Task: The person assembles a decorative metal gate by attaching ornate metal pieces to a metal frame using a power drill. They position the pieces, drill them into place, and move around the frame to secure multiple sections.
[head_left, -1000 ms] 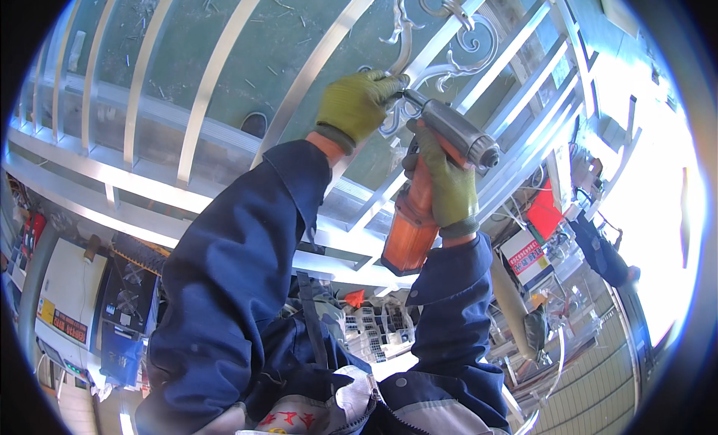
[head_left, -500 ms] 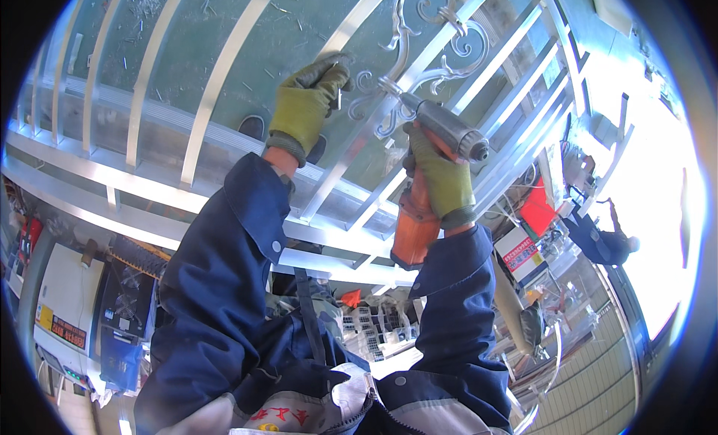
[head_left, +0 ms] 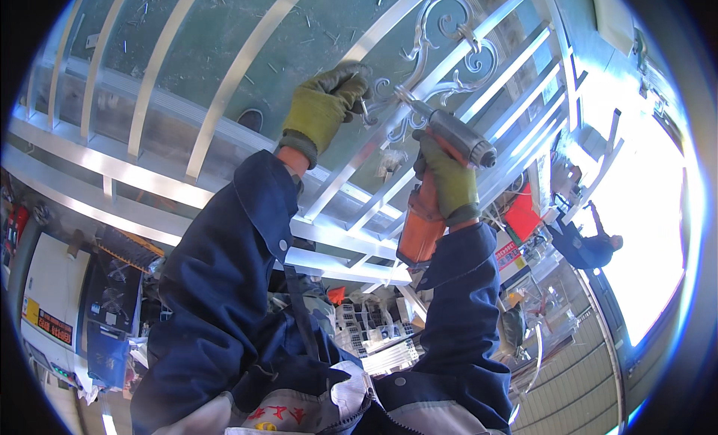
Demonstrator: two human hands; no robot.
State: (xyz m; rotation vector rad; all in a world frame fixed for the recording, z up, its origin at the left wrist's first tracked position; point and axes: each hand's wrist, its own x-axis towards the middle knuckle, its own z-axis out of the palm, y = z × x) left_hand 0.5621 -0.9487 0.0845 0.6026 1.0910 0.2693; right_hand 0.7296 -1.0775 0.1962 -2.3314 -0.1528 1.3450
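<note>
A workshop fills the frame, with stock and racks along the lower edge and a second person (head_left: pixel 591 244) standing at the bright opening on the right. Across the upper half lies a white metal gate frame (head_left: pixel 224 98) of parallel bars, with a curled scroll ornament (head_left: pixel 441 53) at upper centre. The right hand (head_left: pixel 449 181), gloved, is wrapped fully around the grip of an orange cordless drill (head_left: pixel 441 173) whose tip meets the scroll's foot. The left hand (head_left: pixel 321 109), gloved, pinches the scroll just beside the tip. Doing this well probably means keeping the drill square and the ornament pressed flat.
</note>
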